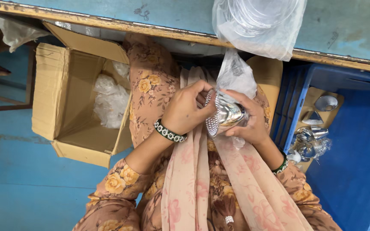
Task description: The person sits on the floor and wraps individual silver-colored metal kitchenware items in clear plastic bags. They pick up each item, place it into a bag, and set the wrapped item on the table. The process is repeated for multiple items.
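Head view: left hand [187,112] and right hand [248,122], both clamped on shiny silver cone-shaped metal reflector [226,114] at frame centre, half inside thin clear plastic bag [235,77]; more bare reflectors [311,132] wait in blue plastic crate [352,171], right

Both hands [188,112] [250,122] grip a shiny reflector [224,114] (partly bagged).

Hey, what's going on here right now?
A seated person holds a shiny silver cone-shaped part over their lap, with a thin clear plastic bag around it. The left hand grips its dimpled rim; the right hand cups the body. An open cardboard box with bagged pieces sits on their left, and a blue crate with more silver parts on their right.
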